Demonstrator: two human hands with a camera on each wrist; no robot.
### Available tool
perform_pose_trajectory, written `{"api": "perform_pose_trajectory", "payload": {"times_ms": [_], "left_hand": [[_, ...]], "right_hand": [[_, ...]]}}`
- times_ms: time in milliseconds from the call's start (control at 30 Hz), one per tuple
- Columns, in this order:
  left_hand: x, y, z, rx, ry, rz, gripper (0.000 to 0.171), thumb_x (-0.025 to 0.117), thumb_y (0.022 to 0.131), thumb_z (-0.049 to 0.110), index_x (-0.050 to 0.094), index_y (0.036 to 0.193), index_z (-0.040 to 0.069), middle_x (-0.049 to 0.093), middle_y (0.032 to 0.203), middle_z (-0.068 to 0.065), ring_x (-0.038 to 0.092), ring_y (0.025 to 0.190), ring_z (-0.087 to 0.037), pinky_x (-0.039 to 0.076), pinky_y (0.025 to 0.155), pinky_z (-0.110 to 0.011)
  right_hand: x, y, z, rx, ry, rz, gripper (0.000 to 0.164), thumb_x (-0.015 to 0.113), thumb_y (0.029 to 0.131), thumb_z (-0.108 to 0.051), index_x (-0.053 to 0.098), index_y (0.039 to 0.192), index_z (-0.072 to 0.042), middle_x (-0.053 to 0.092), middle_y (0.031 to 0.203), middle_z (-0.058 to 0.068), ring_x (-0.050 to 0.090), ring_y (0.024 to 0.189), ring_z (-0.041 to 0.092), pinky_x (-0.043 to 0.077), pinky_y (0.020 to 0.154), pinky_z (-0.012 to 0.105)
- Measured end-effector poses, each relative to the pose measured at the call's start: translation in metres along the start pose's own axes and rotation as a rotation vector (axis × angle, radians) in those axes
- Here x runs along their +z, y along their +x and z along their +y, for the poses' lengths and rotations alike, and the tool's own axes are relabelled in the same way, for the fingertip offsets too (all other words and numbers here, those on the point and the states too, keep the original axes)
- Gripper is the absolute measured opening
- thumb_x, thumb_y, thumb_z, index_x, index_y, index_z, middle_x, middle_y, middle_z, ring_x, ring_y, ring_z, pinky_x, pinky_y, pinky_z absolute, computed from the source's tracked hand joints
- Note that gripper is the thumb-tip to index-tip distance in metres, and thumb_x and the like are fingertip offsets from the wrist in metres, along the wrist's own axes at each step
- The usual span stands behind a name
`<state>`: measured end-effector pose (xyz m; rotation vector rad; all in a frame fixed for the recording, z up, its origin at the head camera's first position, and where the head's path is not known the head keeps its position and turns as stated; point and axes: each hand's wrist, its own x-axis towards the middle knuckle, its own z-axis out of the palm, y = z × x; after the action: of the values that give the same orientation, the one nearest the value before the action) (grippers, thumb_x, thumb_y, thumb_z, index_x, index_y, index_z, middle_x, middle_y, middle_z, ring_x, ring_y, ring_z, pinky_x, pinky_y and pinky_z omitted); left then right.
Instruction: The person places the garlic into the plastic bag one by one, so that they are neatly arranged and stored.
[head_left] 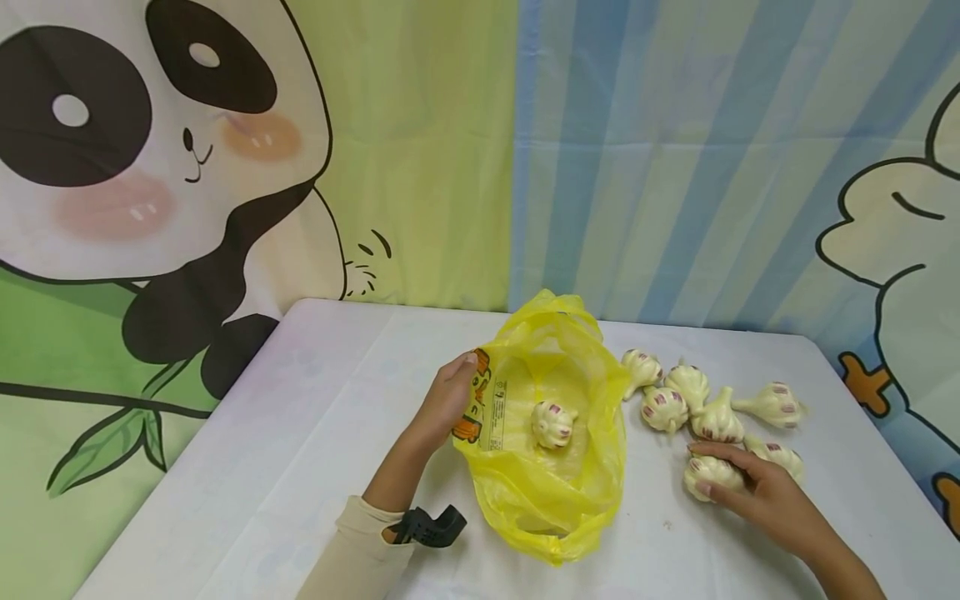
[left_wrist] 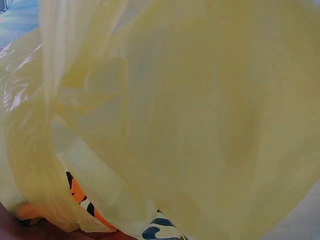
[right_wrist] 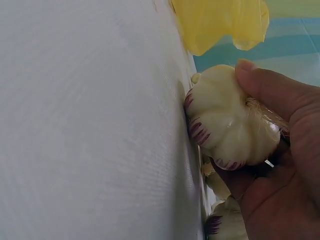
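A yellow plastic bag (head_left: 521, 492) lies with its mouth spread, and one garlic bulb (head_left: 553, 425) rests inside it. My left hand (head_left: 444, 404) grips the bag's left edge, thumb on top beside an orange cartoon print. In the left wrist view the bag's film (left_wrist: 200, 110) fills nearly everything and hides most of that hand. On the right, my right hand (head_left: 765, 500) holds another garlic bulb (head_left: 712, 477) between thumb and fingers, low over the table. The right wrist view shows this bulb (right_wrist: 225, 120), white with purple streaks, its roots toward the palm.
Several more garlic bulbs (head_left: 686, 383) lie grouped right of the bag, beyond my right hand. The white-covered table (head_left: 300, 467) ends at a curtain (head_left: 420, 150) printed with a panda. A black strap (head_left: 431, 527) sits on my left wrist.
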<state>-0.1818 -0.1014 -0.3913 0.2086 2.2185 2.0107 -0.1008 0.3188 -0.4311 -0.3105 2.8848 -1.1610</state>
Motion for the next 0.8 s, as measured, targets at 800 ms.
{"api": "perform_pose_trajectory", "payload": {"times_ms": [800], "left_hand": [[-0.0008, 0.0029, -0.0047, 0.003, -0.010, -0.006, 0.047, 0.028, 0.108, 0.039, 0.050, 0.140, 0.013, 0.054, 0.098, -0.023, 0.053, 0.080, -0.031, 0.043, 0.078, -0.036]], "right_hand": [[-0.0007, -0.0007, -0.0043, 0.000, -0.032, 0.049, 0.042, 0.074, 0.088, -0.031, 0.066, 0.127, -0.016, 0.057, 0.132, 0.014, 0.034, 0.109, -0.021, 0.046, 0.075, 0.014]]}}
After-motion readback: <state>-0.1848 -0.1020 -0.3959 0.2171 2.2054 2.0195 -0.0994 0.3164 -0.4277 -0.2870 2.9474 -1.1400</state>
